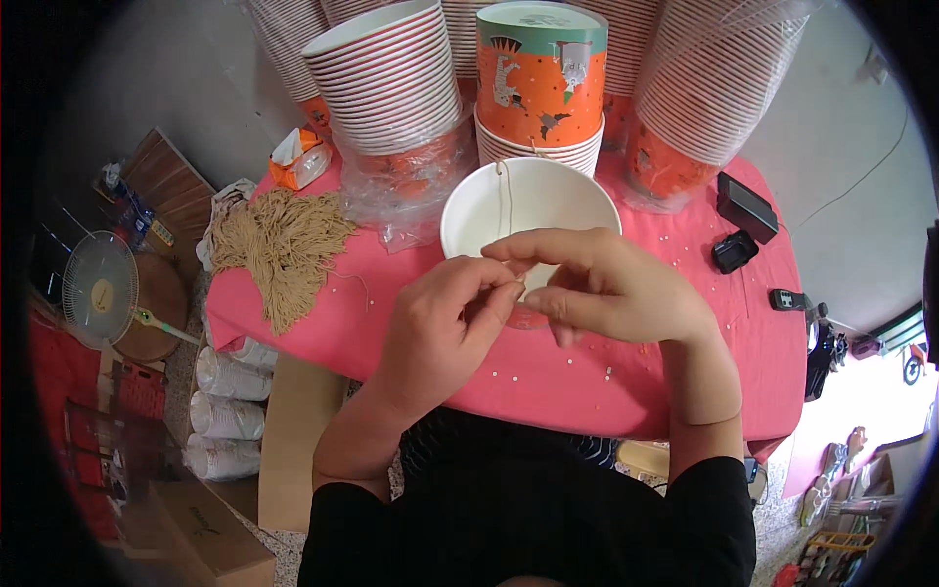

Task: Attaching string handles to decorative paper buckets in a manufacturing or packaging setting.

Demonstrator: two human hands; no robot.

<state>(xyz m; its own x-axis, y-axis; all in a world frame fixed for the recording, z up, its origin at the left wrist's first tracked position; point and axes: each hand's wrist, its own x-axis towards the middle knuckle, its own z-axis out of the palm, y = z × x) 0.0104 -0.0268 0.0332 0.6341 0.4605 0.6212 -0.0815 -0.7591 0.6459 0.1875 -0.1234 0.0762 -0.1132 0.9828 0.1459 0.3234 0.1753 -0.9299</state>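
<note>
A white paper bucket [528,191] stands upright before me, its mouth facing up. A thin tan cord [505,191] passes through its far rim and hangs down inside. Over its near rim, my left hand [445,318] is closed, thumb and index finger pinched on something too small to make out. Close against those fingertips is my right hand [626,289], its fingers curved and its thumb apart from the index finger; I see nothing held in it. Both hands hide the near part of the bucket.
Behind stand an orange-and-green printed bucket [541,93], upside down on others, and tall white bucket stacks [386,83], some in clear plastic. At left lie a heap of tan cords [284,245] and a tissue pack [298,159]. Black boxes [746,207] sit right on the pink tablecloth [469,377].
</note>
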